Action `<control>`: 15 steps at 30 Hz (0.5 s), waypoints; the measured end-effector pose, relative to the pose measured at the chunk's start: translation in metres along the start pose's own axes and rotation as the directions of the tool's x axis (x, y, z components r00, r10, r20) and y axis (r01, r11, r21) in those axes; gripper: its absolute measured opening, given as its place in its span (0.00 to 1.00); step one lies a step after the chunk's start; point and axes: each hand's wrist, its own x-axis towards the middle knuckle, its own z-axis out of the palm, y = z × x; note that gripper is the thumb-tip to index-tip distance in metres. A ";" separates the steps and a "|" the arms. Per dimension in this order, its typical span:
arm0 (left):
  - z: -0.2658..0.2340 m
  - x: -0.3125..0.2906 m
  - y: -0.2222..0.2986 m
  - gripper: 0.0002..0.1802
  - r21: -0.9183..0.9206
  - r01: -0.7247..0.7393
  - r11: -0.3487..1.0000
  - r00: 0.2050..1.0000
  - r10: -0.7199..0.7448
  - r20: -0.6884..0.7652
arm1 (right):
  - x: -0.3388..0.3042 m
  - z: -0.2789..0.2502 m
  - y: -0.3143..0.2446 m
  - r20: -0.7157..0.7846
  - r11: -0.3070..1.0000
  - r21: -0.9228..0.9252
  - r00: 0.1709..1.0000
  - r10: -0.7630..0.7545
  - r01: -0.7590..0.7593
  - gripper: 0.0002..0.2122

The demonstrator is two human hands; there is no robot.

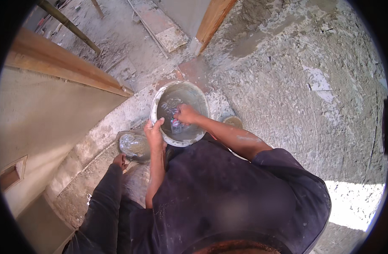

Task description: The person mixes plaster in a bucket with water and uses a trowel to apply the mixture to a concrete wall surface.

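A round bucket (154, 101) with a pale, smeared rim is being held at its left, near side by the left hand (154, 133). The thumb is being set over the rim, while the other fingers are being bent around the outer wall, mostly hidden from view. Inside the bucket, 1 clear plastic container (176, 127) with coloured markings is being gripped by the right hand (186, 114). That hand's fingers are being curled in and pressed together at the container's upper end; which fingertips are touching it cannot be told. The container is being ringed by the bucket's grey, wet-looking inner wall.

To the left, a basin (134, 144) with shiny, wet contents is being neared by 1 hand of another person (120, 160), in a long dark sleeve (101, 203); whether its fingers are touching the basin cannot be told. Just right of the bucket, a small round object (233, 122) is being shown on the ground. Beyond, a wooden post (214, 25) is being bordered by rough grey mortar (295, 110).
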 end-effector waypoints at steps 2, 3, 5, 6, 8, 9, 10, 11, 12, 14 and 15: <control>-0.003 0.000 -0.013 0.13 -0.036 -0.029 0.999 1.000 0.029 -0.001 | -0.013 -0.017 -0.004 -0.112 0.867 -0.432 0.940 -0.323 0.247 0.13; 0.004 -0.007 -0.013 0.14 -0.073 -0.019 0.997 0.999 0.017 -0.033 | -0.026 -0.035 -0.010 -0.025 0.832 -0.443 0.923 -0.384 0.334 0.14; 0.010 -0.013 -0.031 0.15 -0.132 -0.008 0.991 0.996 -0.003 -0.086 | -0.050 -0.077 -0.016 0.138 0.753 -0.433 0.861 -0.489 0.496 0.15; 0.012 -0.014 -0.037 0.15 -0.155 -0.005 0.988 0.994 -0.011 -0.106 | -0.047 -0.096 -0.007 0.241 0.795 -0.337 0.862 -0.446 0.505 0.15; 0.013 -0.024 -0.053 0.16 -0.136 0.000 0.991 0.989 -0.020 -0.146 | -0.030 -0.146 0.003 0.368 0.934 -0.092 0.884 -0.290 0.345 0.15; 0.014 -0.031 -0.061 0.17 -0.134 0.001 0.991 0.986 -0.023 -0.163 | -0.025 -0.175 0.002 0.404 0.986 0.046 0.899 -0.167 0.162 0.14; 0.018 -0.036 -0.069 0.17 -0.109 -0.007 0.994 0.981 -0.014 -0.192 | -0.010 -0.205 0.011 0.276 0.996 0.016 0.957 -0.084 0.083 0.13; 0.023 -0.040 -0.076 0.17 -0.078 -0.015 0.997 0.976 -0.003 -0.218 | 0.008 -0.238 0.022 0.139 1.000 0.003 0.990 -0.002 0.001 0.13; 0.032 -0.041 -0.082 0.18 -0.043 -0.010 0.999 0.975 0.000 -0.221 | 0.029 -0.284 0.052 0.015 0.991 0.126 0.999 0.050 -0.051 0.15; 0.038 -0.051 -0.089 0.18 -0.049 0.016 0.999 0.968 -0.028 -0.248 | 0.043 -0.319 0.084 -0.199 0.957 0.283 0.973 0.118 -0.059 0.24; 0.039 -0.057 -0.091 0.18 -0.052 0.024 0.998 0.963 -0.037 -0.267 | 0.041 -0.325 0.088 -0.302 0.950 0.311 0.945 0.127 -0.029 0.28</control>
